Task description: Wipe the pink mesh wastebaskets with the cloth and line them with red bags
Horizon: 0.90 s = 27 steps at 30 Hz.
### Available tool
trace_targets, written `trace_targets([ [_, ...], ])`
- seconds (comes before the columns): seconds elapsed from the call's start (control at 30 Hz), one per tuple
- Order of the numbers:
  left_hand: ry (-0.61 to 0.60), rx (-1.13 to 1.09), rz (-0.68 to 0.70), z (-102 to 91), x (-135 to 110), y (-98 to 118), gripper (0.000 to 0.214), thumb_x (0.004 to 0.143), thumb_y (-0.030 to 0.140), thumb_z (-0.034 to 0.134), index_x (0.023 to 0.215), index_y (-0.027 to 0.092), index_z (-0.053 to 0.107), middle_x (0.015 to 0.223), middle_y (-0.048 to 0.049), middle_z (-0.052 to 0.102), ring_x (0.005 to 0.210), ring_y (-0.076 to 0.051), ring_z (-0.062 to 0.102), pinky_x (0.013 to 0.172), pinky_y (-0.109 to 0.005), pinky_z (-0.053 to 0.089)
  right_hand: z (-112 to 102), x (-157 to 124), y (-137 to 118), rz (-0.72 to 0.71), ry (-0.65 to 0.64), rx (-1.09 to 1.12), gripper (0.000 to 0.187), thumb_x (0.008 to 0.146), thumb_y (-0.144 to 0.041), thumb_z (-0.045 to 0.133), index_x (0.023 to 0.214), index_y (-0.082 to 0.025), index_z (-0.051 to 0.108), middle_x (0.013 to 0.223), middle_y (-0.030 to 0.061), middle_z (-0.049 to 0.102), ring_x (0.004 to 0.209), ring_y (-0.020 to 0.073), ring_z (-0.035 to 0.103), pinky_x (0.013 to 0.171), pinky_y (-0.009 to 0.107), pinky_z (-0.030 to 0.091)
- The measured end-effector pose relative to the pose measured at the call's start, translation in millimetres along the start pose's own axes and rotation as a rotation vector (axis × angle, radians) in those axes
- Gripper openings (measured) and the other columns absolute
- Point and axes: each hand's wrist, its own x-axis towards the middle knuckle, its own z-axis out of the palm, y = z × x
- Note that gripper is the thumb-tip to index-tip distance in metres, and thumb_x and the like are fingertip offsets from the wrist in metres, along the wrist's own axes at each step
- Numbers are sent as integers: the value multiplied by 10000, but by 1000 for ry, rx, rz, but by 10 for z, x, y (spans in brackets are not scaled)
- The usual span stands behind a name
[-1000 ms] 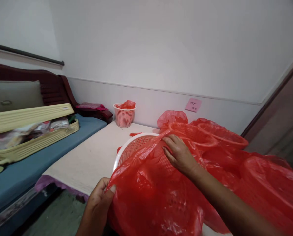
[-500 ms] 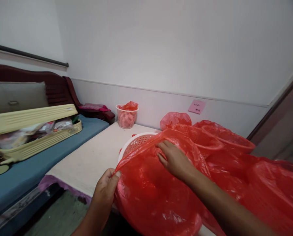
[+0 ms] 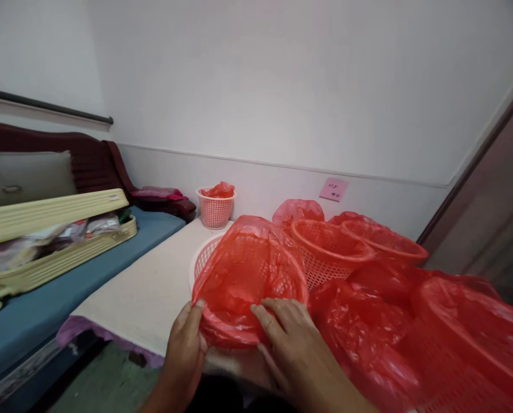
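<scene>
A red plastic bag (image 3: 243, 269) lines the inside of a white lattice basket (image 3: 193, 272) in front of me, its edge folded over the near rim. At the near left of that rim, my left hand (image 3: 185, 347) is closed on the bag's edge, thumb on top. My right hand (image 3: 288, 338) grips the bag at the near right rim, fingers reaching over it and the thumb lower down. The bag's far part stands up loosely and covers the basket's right side. White rim and lattice show bare at the left.
Several baskets covered with red bags stand on the right, one (image 3: 331, 246) close behind. A small basket (image 3: 216, 209) holding red plastic stands by the wall. A pink note (image 3: 334, 189) is on the wall. Left, a partly open yellow suitcase (image 3: 62, 252) lies on a blue bed (image 3: 162, 226).
The bag has gone from spread over the basket's front to lining its inside, with the basket's opening showing. My right hand has come down from the bag's top to the near rim.
</scene>
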Motion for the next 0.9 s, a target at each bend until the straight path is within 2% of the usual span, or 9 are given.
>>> trace_targets([
  [0.13,69,211,130,90,-92,-148,183,797,352,595,876,204,667,886,-58,719,855,-237,662,733,-326,521,193,-15,65,-50,74,-80,485,800,-147,626,1271,-187,517,1099,104,607,969,276,519,902,474,396],
  [0.2,108,293,203,97,-146,-191,128,714,239,646,834,224,688,912,-67,718,915,-256,648,772,-328,516,298,-56,118,-66,113,-109,441,798,-164,636,1229,-180,542,994,81,626,886,256,521,863,455,387],
  [0.27,130,345,235,114,-196,-221,206,617,126,671,787,238,704,900,-65,717,912,-264,641,761,-315,514,402,-115,195,-82,179,-137,381,807,-149,613,1184,-159,560,901,66,627,816,236,510,824,431,374],
  [0.37,170,398,245,206,-251,-257,183,598,99,676,718,234,705,831,-55,711,819,-248,646,691,-297,518,519,-194,316,-113,302,-133,315,834,-112,541,1146,-138,569,842,59,614,770,221,489,799,411,350],
  [0.47,162,240,168,348,-275,-299,58,694,211,694,751,218,691,771,-27,701,778,-207,645,682,-264,513,564,-220,380,-138,363,-92,295,868,-97,459,1139,-128,570,822,57,606,753,216,473,808,409,331],
  [0.6,103,40,90,436,-278,-359,196,783,386,678,843,202,650,739,10,687,724,-161,646,645,-236,505,557,-198,387,-139,370,-46,295,900,-114,395,1129,-129,582,828,65,614,758,217,469,832,412,315],
  [0.77,122,-91,17,347,-375,-362,213,786,342,710,893,178,626,835,-18,720,730,-146,673,686,-255,529,564,-202,376,-125,352,-15,315,884,-116,409,1149,-119,579,823,75,613,767,229,472,836,424,317],
  [0.9,20,-79,-90,306,-507,-331,233,793,331,713,939,170,629,909,-60,736,841,-193,698,723,-290,548,589,-228,356,-97,330,-8,334,839,-174,524,1167,-126,562,832,65,620,777,238,495,843,436,320],
])
